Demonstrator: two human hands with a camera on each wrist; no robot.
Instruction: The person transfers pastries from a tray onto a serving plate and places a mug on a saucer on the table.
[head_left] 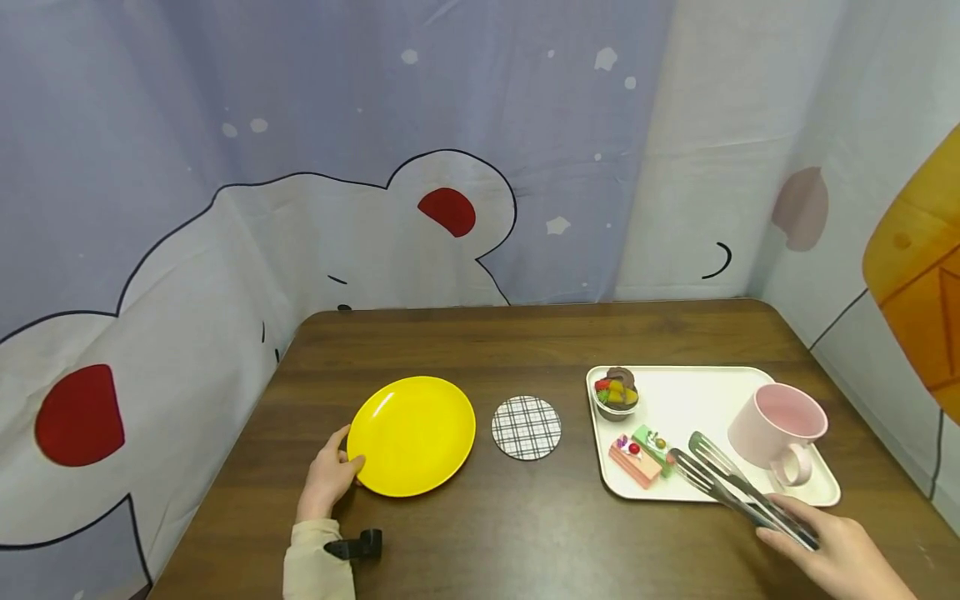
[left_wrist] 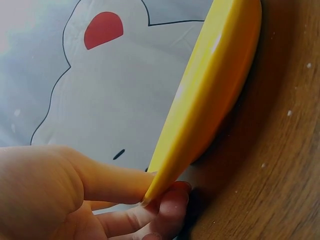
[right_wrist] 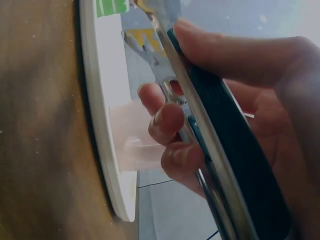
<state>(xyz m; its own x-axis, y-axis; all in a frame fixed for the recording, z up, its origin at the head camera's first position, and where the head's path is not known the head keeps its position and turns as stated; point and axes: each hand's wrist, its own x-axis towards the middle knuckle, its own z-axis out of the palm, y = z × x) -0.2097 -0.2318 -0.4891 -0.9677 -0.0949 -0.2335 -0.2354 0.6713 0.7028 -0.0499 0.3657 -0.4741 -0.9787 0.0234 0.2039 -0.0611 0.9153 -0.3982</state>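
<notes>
My left hand pinches the left rim of a yellow plate, thumb on top and fingers beneath. In the left wrist view the plate appears edge-on, its far side close over the wood. My right hand grips metal tongs with dark handles. Their parted tips reach over a white tray, the left tip close to a green cake slice. Beside that lies a pink cake slice. The right wrist view shows the thumb on one handle, fingers curled round the other.
A fruit-topped chocolate cupcake stands in the tray's back left corner, and a pink mug at its right. Between plate and tray lies a round checked coaster. A patterned curtain hangs behind the wooden table.
</notes>
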